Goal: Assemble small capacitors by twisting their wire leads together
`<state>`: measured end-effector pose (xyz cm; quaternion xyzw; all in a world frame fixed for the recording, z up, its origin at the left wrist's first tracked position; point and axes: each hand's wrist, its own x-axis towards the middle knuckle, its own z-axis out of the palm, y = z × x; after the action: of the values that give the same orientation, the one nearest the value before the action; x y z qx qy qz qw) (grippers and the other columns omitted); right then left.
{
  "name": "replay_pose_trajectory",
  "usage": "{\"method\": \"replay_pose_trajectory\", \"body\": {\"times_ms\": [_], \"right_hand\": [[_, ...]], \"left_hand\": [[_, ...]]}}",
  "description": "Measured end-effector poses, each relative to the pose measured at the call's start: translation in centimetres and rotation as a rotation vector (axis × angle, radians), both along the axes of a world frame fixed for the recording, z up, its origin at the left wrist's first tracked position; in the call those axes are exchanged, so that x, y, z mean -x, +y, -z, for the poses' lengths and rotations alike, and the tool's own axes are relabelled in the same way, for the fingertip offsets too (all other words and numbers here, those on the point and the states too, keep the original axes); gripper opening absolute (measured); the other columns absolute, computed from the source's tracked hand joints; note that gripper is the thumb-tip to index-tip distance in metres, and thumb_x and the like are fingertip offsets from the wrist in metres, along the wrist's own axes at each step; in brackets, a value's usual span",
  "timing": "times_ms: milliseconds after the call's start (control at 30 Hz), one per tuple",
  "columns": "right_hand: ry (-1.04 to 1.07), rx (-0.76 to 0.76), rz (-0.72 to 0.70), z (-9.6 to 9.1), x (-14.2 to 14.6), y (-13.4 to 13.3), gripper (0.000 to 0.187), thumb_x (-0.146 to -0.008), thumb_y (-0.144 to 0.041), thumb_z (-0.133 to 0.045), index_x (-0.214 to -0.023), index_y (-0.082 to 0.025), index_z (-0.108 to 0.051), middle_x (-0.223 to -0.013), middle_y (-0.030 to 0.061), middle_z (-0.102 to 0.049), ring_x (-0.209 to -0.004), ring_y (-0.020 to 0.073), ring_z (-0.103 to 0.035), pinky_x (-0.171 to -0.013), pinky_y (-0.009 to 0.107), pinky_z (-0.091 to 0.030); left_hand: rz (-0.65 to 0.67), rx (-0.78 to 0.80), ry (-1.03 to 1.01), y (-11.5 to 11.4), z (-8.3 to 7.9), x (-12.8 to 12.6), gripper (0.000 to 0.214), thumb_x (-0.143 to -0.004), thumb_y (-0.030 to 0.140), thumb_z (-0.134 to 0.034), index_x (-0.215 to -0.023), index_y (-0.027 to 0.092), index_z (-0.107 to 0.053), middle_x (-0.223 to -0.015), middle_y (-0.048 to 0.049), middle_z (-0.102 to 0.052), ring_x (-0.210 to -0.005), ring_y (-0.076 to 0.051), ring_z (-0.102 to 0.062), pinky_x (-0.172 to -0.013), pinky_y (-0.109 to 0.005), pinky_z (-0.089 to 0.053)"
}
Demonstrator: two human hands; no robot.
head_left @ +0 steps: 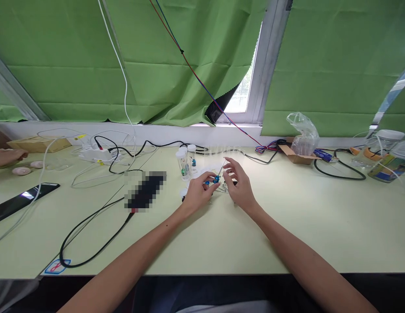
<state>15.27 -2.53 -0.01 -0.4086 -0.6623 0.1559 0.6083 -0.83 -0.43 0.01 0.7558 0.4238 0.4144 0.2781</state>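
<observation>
Both my hands meet at the middle of the pale green table (287, 226). My left hand (197, 193) is closed in a pinch on a small blue part (215, 178) with thin wire legs. My right hand (238, 184) hovers just right of it, fingers curled and apart, the fingertips close to the blue part and a thin wire; whether it grips anything is unclear. Two clear vials with white caps (185, 164) stand just behind my left hand. Several clear containers (222, 153) stand behind my right hand.
A blurred dark device (145, 190) with a black cable (88, 237) lies to the left. A phone (22, 201), a white power strip (94, 154), a cardboard box with a plastic bag (302, 145) and jars (389, 152) ring the table. Another person's hand (8, 156) rests far left.
</observation>
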Motion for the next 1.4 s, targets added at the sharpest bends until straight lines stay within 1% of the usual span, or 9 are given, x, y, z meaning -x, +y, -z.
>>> {"method": "replay_pose_trajectory", "body": {"times_ms": [133,267,633,867,967,1033,1133,1233,1400], "right_hand": [[-0.066,-0.037,-0.006,0.1,-0.1,0.1,0.042,-0.095,-0.026,-0.045,-0.136,-0.031,-0.047,-0.114,0.0072,-0.057,-0.101,0.0187,-0.058,-0.076,0.032,-0.053],[-0.111,-0.039,-0.047,0.2,-0.1,0.3,0.043,-0.096,-0.024,-0.043,-0.138,-0.032,-0.047,-0.119,0.0078,-0.055,-0.1,0.018,-0.058,-0.081,0.034,-0.053],[-0.186,-0.048,-0.081,0.4,-0.1,0.3,0.048,-0.098,-0.026,-0.039,-0.145,-0.034,-0.039,-0.126,0.0077,-0.053,-0.109,0.0199,-0.055,-0.087,0.038,-0.052],[-0.075,-0.037,0.008,0.5,0.1,0.4,0.05,-0.097,-0.028,-0.044,-0.146,-0.031,-0.032,-0.131,0.0102,-0.053,-0.111,0.0214,-0.056,-0.087,0.039,-0.051],[-0.063,0.014,0.074,1.0,-0.1,0.9,0.037,-0.095,-0.027,-0.047,-0.132,-0.023,-0.048,-0.122,0.0121,-0.056,-0.103,0.0214,-0.058,-0.081,0.037,-0.052],[-0.176,0.047,0.084,1.6,-0.3,1.4,0.021,-0.092,-0.023,-0.051,-0.11,-0.02,-0.06,-0.106,0.0105,-0.061,-0.091,0.0208,-0.06,-0.077,0.037,-0.05],[-0.387,0.135,-0.002,2.4,-0.3,1.6,0.013,-0.087,-0.015,-0.056,-0.095,-0.02,-0.065,-0.086,0.0057,-0.062,-0.083,0.0203,-0.059,-0.077,0.037,-0.048],[-0.507,0.21,-0.083,2.8,-0.1,1.3,0.016,-0.084,-0.011,-0.057,-0.09,-0.02,-0.069,-0.082,0.0043,-0.061,-0.075,0.018,-0.058,-0.073,0.034,-0.046],[-0.572,0.256,-0.167,2.7,0.3,0.7,0.018,-0.083,-0.009,-0.059,-0.089,-0.02,-0.072,-0.085,0.0044,-0.059,-0.074,0.0152,-0.057,-0.072,0.03,-0.044]], "left_hand": [[0.119,0.124,-0.04,-0.2,0.0,-0.2,0.032,-0.083,0.045,-0.062,-0.105,0.021,-0.061,-0.096,-0.0038,-0.068,-0.039,-0.005,-0.051,-0.04,-0.021,-0.04],[0.203,0.177,-0.029,-0.4,-0.2,-0.2,0.031,-0.083,0.043,-0.063,-0.106,0.023,-0.061,-0.089,-0.0009,-0.066,-0.036,-0.004,-0.047,-0.04,-0.021,-0.037],[0.234,0.194,-0.051,-0.2,-0.4,0.0,0.03,-0.081,0.041,-0.064,-0.102,0.021,-0.063,-0.084,-0.001,-0.062,-0.039,-0.004,-0.044,-0.04,-0.02,-0.038],[0.109,0.165,-0.17,0.6,-0.6,0.4,0.031,-0.08,0.044,-0.066,-0.1,0.021,-0.059,-0.088,-0.0015,-0.061,-0.036,-0.004,-0.046,-0.036,-0.02,-0.036],[0.015,0.136,-0.211,0.8,-0.7,0.6,0.033,-0.079,0.045,-0.066,-0.1,0.021,-0.057,-0.09,-0.0019,-0.061,-0.036,-0.004,-0.048,-0.036,-0.02,-0.037],[-0.035,0.113,-0.211,1.0,-0.7,0.6,0.033,-0.079,0.045,-0.066,-0.099,0.021,-0.057,-0.09,-0.0019,-0.061,-0.037,-0.004,-0.048,-0.036,-0.02,-0.037],[-0.091,0.066,-0.179,1.0,-0.6,0.6,0.033,-0.078,0.045,-0.067,-0.098,0.02,-0.057,-0.089,-0.0017,-0.061,-0.04,-0.004,-0.047,-0.038,-0.02,-0.037],[-0.117,0.027,-0.132,0.9,-0.6,0.6,0.031,-0.079,0.044,-0.066,-0.097,0.02,-0.058,-0.089,-0.0014,-0.061,-0.042,-0.004,-0.046,-0.041,-0.02,-0.038],[-0.124,0.004,-0.083,0.5,-0.8,0.5,0.031,-0.079,0.046,-0.065,-0.096,0.02,-0.058,-0.087,-0.0007,-0.061,-0.042,-0.004,-0.044,-0.043,-0.02,-0.038]]}}
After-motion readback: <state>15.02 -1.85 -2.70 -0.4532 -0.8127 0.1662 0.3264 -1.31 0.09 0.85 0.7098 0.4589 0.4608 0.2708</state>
